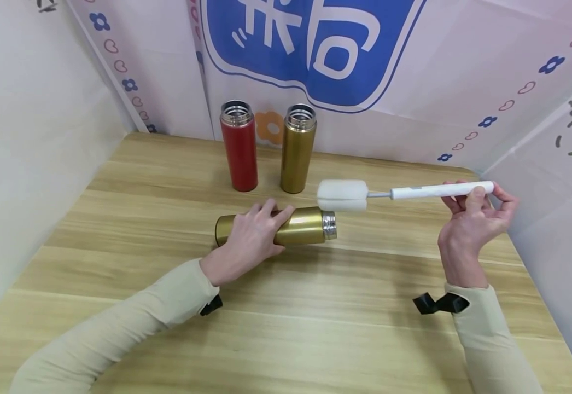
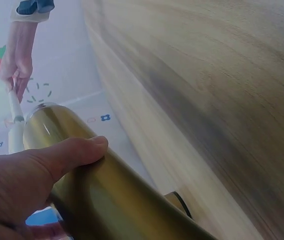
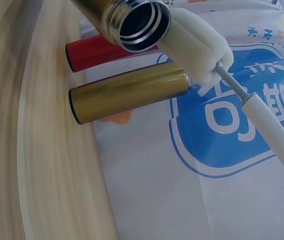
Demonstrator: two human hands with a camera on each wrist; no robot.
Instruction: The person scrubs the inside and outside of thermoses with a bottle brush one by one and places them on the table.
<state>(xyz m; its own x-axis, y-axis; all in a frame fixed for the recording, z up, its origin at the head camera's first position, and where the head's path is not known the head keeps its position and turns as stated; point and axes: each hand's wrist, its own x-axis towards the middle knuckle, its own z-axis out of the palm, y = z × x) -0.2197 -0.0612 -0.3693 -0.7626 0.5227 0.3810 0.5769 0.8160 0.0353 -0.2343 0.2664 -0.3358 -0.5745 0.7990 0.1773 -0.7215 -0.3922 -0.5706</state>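
Observation:
My left hand grips a gold thermos bottle around its body, holding it sideways with its uncapped steel mouth facing right. In the left wrist view the thumb lies along the gold body. My right hand pinches the white handle of a sponge bottle brush near its end. The brush's white sponge head points left, just beyond the bottle's mouth. From the right wrist, the sponge shows right beside the open mouth, outside it.
A red bottle and another gold bottle stand upright and uncapped at the back of the wooden table. Behind them hangs a white sheet with a blue printed sign. White walls border both sides.

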